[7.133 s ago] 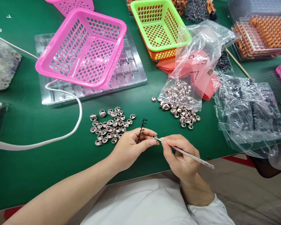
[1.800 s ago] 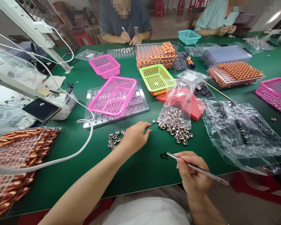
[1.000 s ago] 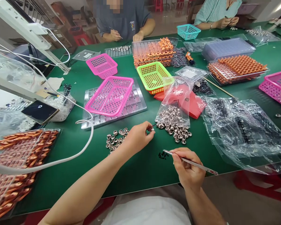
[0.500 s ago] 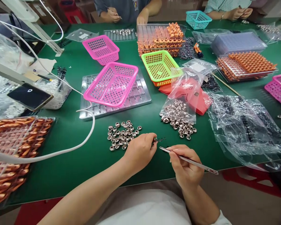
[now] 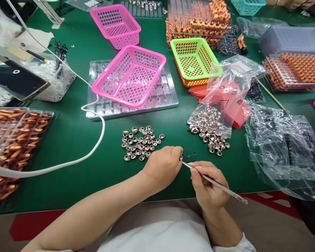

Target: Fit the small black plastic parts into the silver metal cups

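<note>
Pinched in my left hand is one end of a thin black toothed strip, which sticks out to the right past the fingertips. My right hand grips metal tweezers, their tips touching the spot at my left fingertips. What lies between the tips is too small to tell. Small round metal cups are spread on the green table just behind and left of my left hand. Behind my right hand, more metal cups spill from a clear plastic bag.
Pink baskets, one on a metal tray, and a green basket stand further back. A white cable curves across the left side. Orange parts in trays lie at left, plastic bags at right.
The view has tilted down and closer. The tweezer tips have moved left and up to meet my left fingertips, where a gap was before. Both hands keep their holds.
</note>
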A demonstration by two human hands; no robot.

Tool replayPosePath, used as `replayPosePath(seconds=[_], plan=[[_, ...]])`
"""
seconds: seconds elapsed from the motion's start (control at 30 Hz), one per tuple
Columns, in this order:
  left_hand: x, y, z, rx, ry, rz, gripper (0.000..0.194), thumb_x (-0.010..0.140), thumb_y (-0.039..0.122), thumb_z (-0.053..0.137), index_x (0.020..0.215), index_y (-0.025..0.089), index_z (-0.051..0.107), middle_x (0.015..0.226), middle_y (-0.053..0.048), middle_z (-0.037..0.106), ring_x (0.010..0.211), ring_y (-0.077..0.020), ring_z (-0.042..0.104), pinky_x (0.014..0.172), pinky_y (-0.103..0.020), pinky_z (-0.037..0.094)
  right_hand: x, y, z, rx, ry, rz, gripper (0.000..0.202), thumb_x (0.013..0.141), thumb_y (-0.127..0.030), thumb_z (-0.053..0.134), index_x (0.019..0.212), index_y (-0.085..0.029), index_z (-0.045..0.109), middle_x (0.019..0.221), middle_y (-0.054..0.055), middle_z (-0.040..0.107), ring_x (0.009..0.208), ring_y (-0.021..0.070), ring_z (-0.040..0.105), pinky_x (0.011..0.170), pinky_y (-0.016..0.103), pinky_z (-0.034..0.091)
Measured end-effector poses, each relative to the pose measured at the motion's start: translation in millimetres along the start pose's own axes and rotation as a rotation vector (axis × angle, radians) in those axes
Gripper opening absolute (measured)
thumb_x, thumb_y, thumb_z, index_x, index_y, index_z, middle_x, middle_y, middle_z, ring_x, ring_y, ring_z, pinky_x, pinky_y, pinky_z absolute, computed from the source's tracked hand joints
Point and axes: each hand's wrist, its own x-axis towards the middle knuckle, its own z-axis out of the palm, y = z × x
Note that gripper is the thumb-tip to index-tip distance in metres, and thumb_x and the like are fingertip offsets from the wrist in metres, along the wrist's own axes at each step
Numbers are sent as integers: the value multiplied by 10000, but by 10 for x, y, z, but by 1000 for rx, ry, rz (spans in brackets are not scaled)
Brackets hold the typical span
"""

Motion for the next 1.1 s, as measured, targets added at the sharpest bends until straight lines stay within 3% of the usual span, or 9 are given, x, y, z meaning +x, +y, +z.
replayPosePath(seconds=[0.5, 0.93, 1.1], plan=[[7, 16, -8, 40, -34, 26, 133, 961, 181, 514, 1020, 133, 623, 868, -88, 752, 768, -242, 725, 551, -322, 527, -10, 5, 14, -8, 16, -1, 232, 857, -91, 703, 1016, -249, 644, 916, 40, 752, 810, 195, 752, 601, 315, 655], [-11, 11, 2, 69, 54, 65, 117, 938, 140, 526, 985, 127, 633, 781, -57, 724, 692, -228, 704, 494, -314, 492, 45, -25, 37, -9, 21, -48, 279, 838, -23, 695, 1024, -228, 663, 901, 30, 752, 818, 186, 749, 658, 331, 652], [-5, 13, -9, -31, -22, 26, 136, 950, 152, 521, 1006, 122, 641, 839, -71, 746, 750, -242, 726, 559, -329, 520, 26, -14, 31, 5, 32, -27, 277, 850, -29, 688, 1036, -233, 667, 918, 39, 761, 824, 196, 751, 619, 329, 654]])
